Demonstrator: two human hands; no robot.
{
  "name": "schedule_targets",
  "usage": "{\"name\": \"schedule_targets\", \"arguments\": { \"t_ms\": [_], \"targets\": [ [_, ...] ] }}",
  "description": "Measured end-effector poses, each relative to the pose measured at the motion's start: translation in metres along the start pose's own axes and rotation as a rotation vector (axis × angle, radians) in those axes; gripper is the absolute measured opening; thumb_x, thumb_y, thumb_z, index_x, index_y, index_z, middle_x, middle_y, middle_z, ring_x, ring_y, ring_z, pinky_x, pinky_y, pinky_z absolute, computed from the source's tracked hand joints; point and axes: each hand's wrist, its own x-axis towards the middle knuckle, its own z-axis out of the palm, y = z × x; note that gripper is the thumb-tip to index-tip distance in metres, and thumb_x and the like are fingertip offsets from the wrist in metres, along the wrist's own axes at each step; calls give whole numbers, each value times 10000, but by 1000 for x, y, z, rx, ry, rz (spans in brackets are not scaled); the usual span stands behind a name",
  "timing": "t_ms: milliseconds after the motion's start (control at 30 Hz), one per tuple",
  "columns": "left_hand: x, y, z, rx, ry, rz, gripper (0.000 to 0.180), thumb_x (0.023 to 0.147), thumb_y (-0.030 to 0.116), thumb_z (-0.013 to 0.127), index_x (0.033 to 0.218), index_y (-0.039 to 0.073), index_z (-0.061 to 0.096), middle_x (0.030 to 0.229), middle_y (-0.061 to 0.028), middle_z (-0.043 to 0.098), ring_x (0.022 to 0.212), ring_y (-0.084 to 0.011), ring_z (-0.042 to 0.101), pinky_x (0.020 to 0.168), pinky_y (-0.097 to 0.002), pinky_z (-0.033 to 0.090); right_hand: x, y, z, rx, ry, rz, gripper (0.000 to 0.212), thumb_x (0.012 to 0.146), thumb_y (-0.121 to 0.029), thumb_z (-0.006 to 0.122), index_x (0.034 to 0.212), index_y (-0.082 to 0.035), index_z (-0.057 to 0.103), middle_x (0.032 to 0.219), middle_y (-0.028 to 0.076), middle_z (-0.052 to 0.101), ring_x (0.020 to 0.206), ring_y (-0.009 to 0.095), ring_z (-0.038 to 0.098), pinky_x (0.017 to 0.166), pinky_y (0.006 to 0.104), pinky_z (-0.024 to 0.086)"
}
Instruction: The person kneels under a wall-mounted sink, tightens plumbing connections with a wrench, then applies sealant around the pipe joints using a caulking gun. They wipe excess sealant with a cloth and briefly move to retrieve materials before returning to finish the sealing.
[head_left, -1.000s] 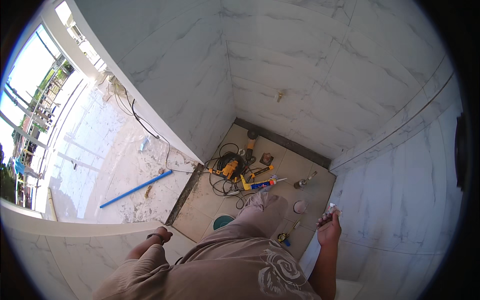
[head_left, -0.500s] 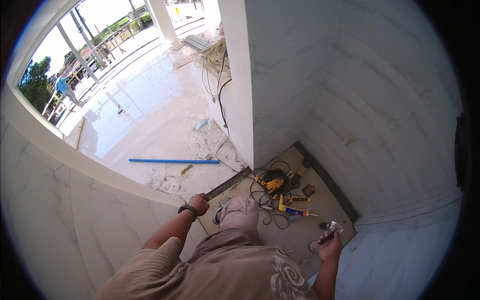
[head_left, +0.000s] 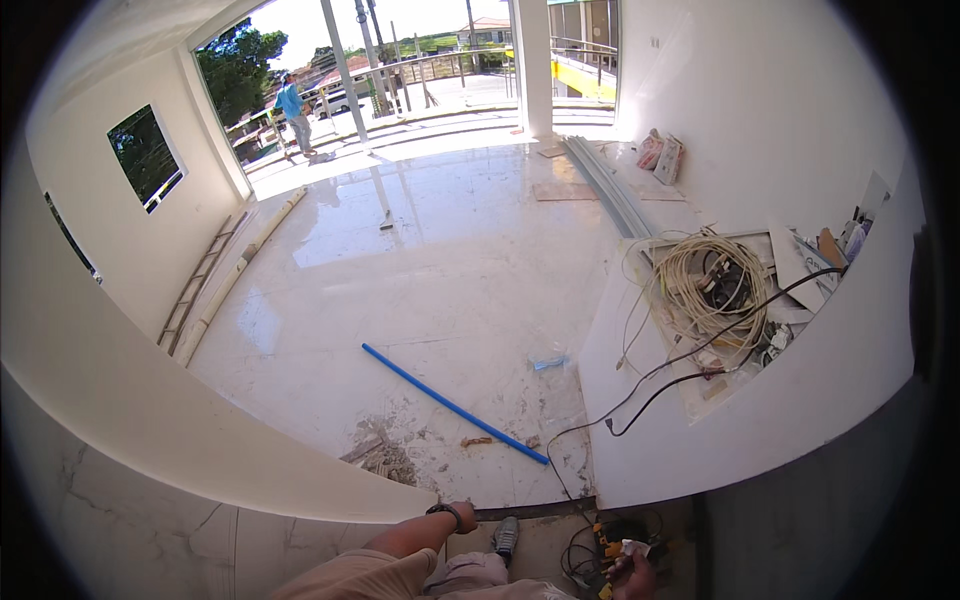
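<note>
My right hand (head_left: 632, 579) is at the lower edge, its fingers closed on a small white piece (head_left: 635, 548) that looks like a crumpled scrap or packet. Just below it and to its left lie yellow-and-black tools and looped black cord (head_left: 585, 553), partly cut off by the hand. My left hand (head_left: 466, 516), with a dark wristwatch (head_left: 445, 513) behind it, is beside the end of the low wall at the doorway. Its fingers look curled, and nothing shows in them. My shoe (head_left: 507, 537) stands on the floor between both hands.
A blue pipe (head_left: 455, 403) lies across the glossy tiled floor (head_left: 430, 290) ahead. Right of it, coiled cable (head_left: 708, 285) and black cords rest on a ledge. Long metal profiles (head_left: 605, 187) lie beyond; a ladder (head_left: 200, 278) and a pole (head_left: 245, 265) line the left wall. A person (head_left: 294, 115) stands outside.
My view has swung up and left from the tiled corner to the bright room. The right hand still holds the white piece; the left hand stays by the doorway's wall end.
</note>
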Motion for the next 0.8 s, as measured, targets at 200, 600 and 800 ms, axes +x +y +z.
{"name": "schedule_targets", "arguments": {
  "t_ms": [200, 600, 800],
  "targets": [
    [27, -48, -112, -361, 397, -23, 637, 882, 390, 733, 1403, 46, 606, 1329, -222, 683, 1264, -393, 630, 1075, -455, 507, 82, -53, 156, -176, -212, -126, 288, 1024, -421, 625, 989, -135, 617, 756, 3, 566, 698, 194, 571, 650, 389, 490],
    [44, -152, -185, -396, 357, -182, 653, 855, 418, 758, 1371, 35, 646, 1240, -212, 732, 1230, -373, 661, 1079, -445, 502, 243, -105, 325, -170, -319, 163, 302, 1049, -382, 607, 1088, -89, 666, 808, 49, 650, 755, 234, 636, 728, 388, 501],
    [43, -244, -159, -901, 458, -436, 632, 793, 447, 787, 1257, 21, 732, 1254, -218, 729, 1212, -356, 676, 1069, -429, 511, 358, -147, 452, -238, -372, 266, 269, 1051, -366, 608, 1079, -104, 664, 824, 18, 649, 765, 214, 627, 725, 377, 498]
  ]
}}
